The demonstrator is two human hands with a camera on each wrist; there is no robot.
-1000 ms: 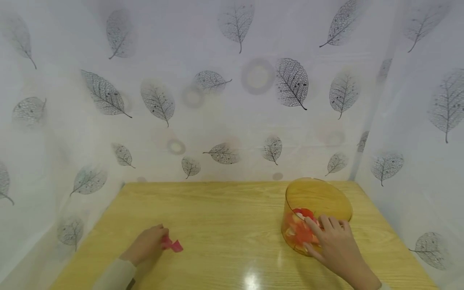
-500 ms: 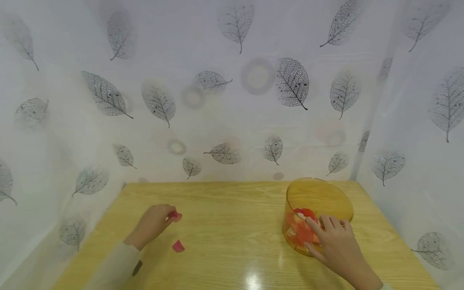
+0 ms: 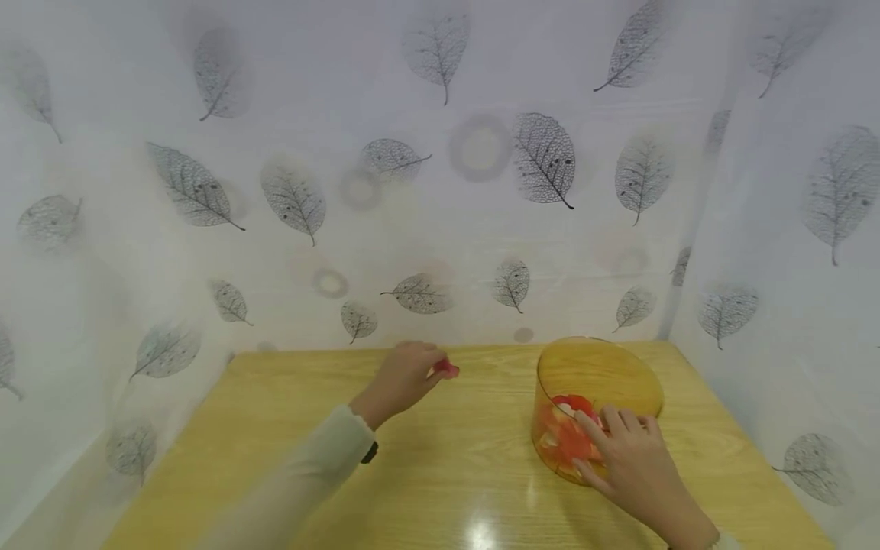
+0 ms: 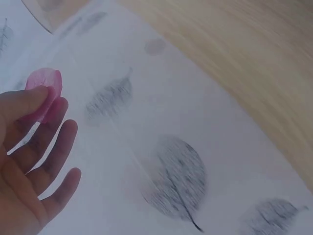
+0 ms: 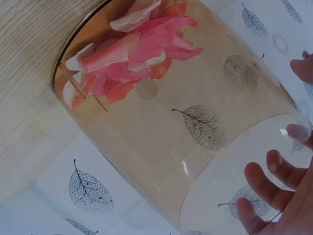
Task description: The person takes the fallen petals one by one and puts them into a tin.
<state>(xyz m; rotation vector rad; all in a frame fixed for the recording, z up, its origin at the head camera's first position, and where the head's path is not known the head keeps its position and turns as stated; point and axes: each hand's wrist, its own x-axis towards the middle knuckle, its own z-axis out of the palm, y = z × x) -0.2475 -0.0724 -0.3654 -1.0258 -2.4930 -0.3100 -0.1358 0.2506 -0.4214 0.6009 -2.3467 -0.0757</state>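
Note:
My left hand (image 3: 406, 374) pinches a pink petal (image 3: 446, 368) between thumb and fingers, above the table's back edge. In the left wrist view the petal (image 4: 45, 81) looks thin and slightly folded, and the other fingers are spread. To the right stands a clear amber container (image 3: 598, 367) with red, pink and whitish petals (image 3: 572, 435) at its bottom. My right hand (image 3: 635, 458) holds this container at its near rim, thumb along the outer wall and fingers bent over the edge. Several petals (image 5: 142, 49) inside show through the wall in the right wrist view.
The wooden table (image 3: 481, 451) is enclosed at the back and sides by pale sheets (image 3: 440, 191) printed with dark leaves. My left sleeve (image 3: 302, 473) covers part of the table.
My left hand has carried the petal from the left side across to the right and back. A second petal, seen lying on the table earlier, no longer shows. The right hand stays at the container.

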